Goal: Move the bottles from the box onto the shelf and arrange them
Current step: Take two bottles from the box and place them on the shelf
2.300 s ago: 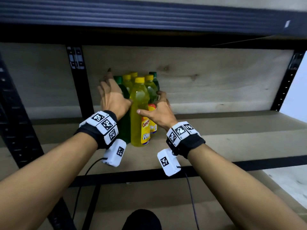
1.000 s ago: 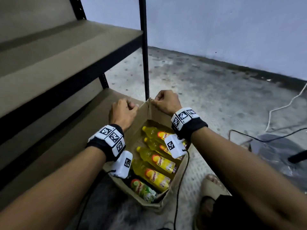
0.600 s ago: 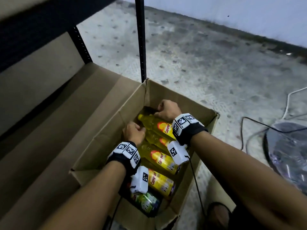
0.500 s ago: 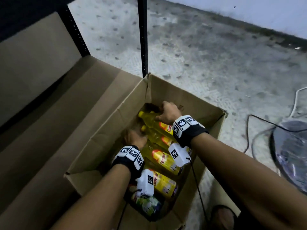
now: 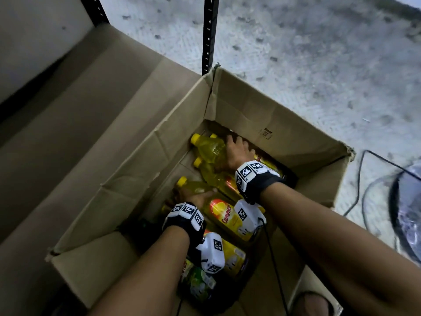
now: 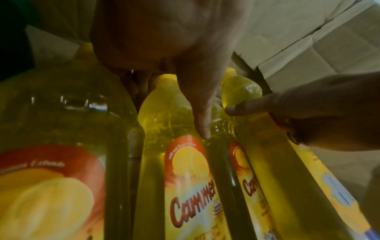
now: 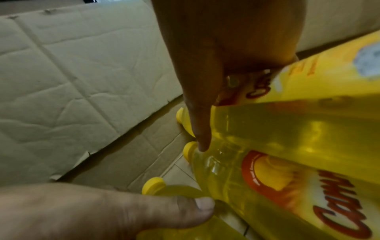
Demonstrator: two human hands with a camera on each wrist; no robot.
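Observation:
A cardboard box (image 5: 284, 124) stands open on the floor, with several yellow bottles lying side by side in it. My right hand (image 5: 235, 150) grips the farthest yellow bottle (image 5: 208, 147) near its shoulder, thumb (image 7: 200, 138) along its near side. My left hand (image 5: 192, 197) grips another yellow bottle (image 5: 225, 216) two places nearer, thumb (image 6: 201, 128) across its shoulder and fingers tucked down its far side. A green bottle (image 5: 198, 283) lies at the near end, partly hidden by my left wrist. Both gripped bottles lie in the box.
The black shelf post (image 5: 208, 35) rises just behind the box's far corner. The brown lower shelf board (image 5: 79, 110) runs along the left. Black cables (image 5: 362, 179) and a round dark object (image 5: 407, 213) lie on the concrete floor at right. A sandalled foot (image 5: 312, 302) is beside the box.
Both hands left the bottles standing on the shelf, came over to the box, reached down into it and closed round two lying yellow bottles. The view has tilted down over the box.

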